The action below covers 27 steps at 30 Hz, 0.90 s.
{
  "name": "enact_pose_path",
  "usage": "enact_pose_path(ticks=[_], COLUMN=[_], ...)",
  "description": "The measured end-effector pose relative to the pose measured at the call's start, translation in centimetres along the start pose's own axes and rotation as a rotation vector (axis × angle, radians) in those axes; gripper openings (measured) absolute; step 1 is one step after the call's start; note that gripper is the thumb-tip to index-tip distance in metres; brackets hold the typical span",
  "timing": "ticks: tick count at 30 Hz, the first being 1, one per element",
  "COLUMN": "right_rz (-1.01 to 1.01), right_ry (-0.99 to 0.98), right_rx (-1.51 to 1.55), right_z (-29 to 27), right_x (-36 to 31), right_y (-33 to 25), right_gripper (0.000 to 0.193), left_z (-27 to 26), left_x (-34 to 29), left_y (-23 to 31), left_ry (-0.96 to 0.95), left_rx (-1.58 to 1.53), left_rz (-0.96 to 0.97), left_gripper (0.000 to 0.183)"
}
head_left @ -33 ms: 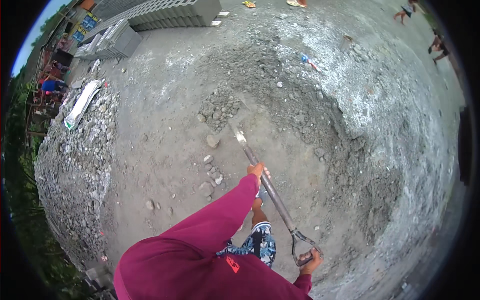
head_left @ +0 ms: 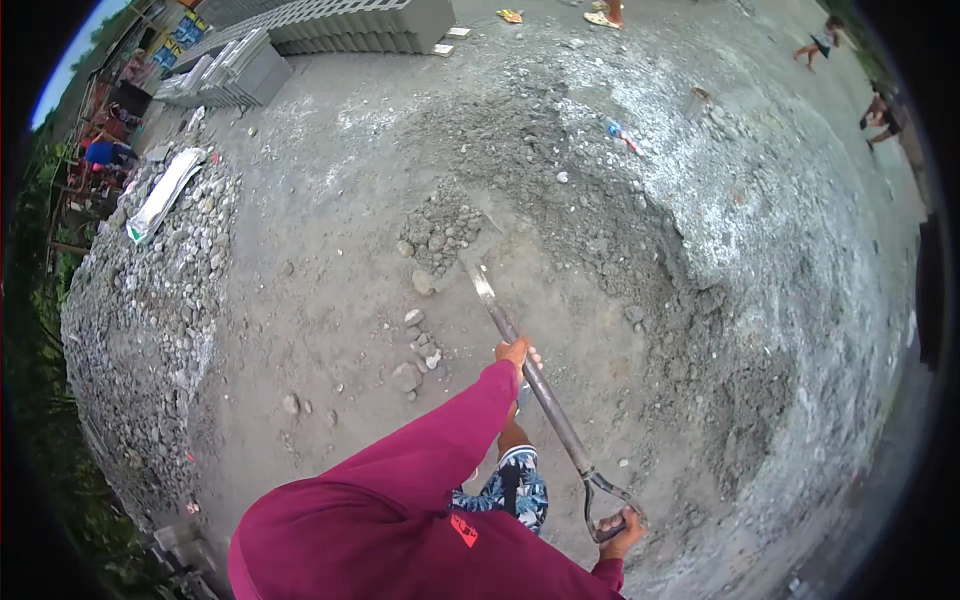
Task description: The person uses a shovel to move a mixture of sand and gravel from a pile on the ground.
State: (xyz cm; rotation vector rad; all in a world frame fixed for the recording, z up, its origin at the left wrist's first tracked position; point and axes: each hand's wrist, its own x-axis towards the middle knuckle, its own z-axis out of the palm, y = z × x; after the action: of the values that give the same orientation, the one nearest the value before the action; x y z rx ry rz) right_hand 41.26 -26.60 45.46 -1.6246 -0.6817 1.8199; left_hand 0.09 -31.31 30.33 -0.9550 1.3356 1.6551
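A long-handled shovel [head_left: 560, 418] slants across the middle, with a dark shaft worn bare and shiny near the blade. My left hand [head_left: 514, 354] is closed around the shaft partway down. At the upper end, my right hand [head_left: 624, 532] grips the D-shaped handle. The blade, dusty and hard to tell from the ground, points away from me beside a small heap of grey stones and gravel [head_left: 442, 236]. Whether it carries any material I cannot tell. Several loose stones [head_left: 407, 377] lie on the ground left of the shaft.
Damp grey sand [head_left: 690, 345] rises in a curved bank on the right. Along the left lies a gravel pile [head_left: 150, 320] with a white sack [head_left: 165, 195] on it. Grey concrete blocks [head_left: 360, 30] are stacked at the far left. People [head_left: 820, 42] stand at the far right.
The view has shifted slightly, so the ground and far blocks sit a little differently. Both hands keep their hold on the shovel, which has hardly moved.
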Motion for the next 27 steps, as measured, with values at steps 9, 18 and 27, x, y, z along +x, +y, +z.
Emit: enact_pose_path(ticks=[9,18,27], right_rz=[-0.214,0.198,0.657], right_ry=[-0.366,-1.277,-2.664], right_rx=[-0.665,-0.915,-1.005], right_z=[-5.6,-2.2,-17.7], right_x=[-9.2,-29.4,-70.5], right_y=[-10.3,16.7,18.9], right_gripper=[0.015,0.013,0.055], left_z=[-20.8,-70.6,-90.0], left_x=[-12.5,-36.2,-70.0], left_y=[-16.2,-28.4,-59.7], left_ry=[-0.052,0.679,1.341], left_rx=[-0.771,-1.320,-1.412], left_rz=[-0.139,0.432,0.624], left_gripper=[0.011,0.012,0.041])
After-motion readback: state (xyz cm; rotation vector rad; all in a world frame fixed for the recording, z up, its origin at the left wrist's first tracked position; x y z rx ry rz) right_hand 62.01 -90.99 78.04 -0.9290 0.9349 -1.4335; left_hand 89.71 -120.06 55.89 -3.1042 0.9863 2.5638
